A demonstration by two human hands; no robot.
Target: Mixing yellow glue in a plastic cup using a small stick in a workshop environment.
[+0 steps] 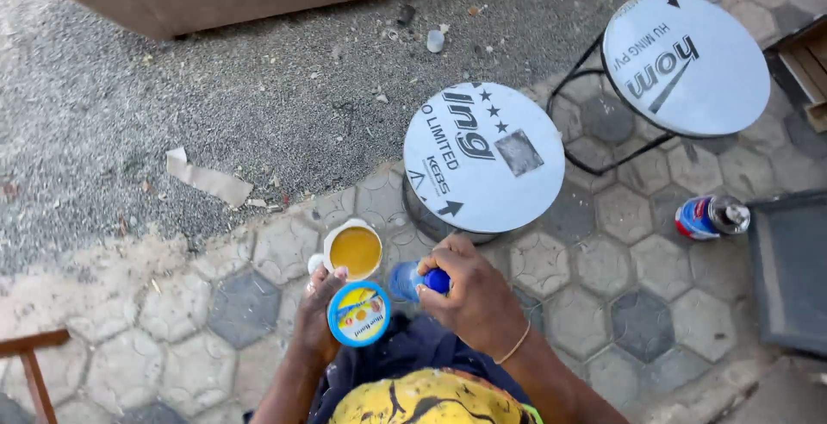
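— two hands, two things. your left hand [320, 308] holds the round blue-rimmed lid [358, 313] by its edge, face up towards you. your right hand [469, 290] is closed around the neck of the small blue bottle [412, 279], fingers on its dark blue cap [437, 281].

— which way does the bottle lie from my grip?

— it points left, out of your right grip, its long axis nearly level, body towards the lid. the open tub [354, 250] of yellow-orange liquid stands on the paving [637, 321] just beyond the lid, up and left of the bottle.

— which hand is nearer the tub?

— your left; its fingertips are just beside the tub's rim. whether they touch it, i cannot tell. the right grip is near, with the bottle in between.

— and behind?

— a round white stool [484, 157] stands just past the tub.
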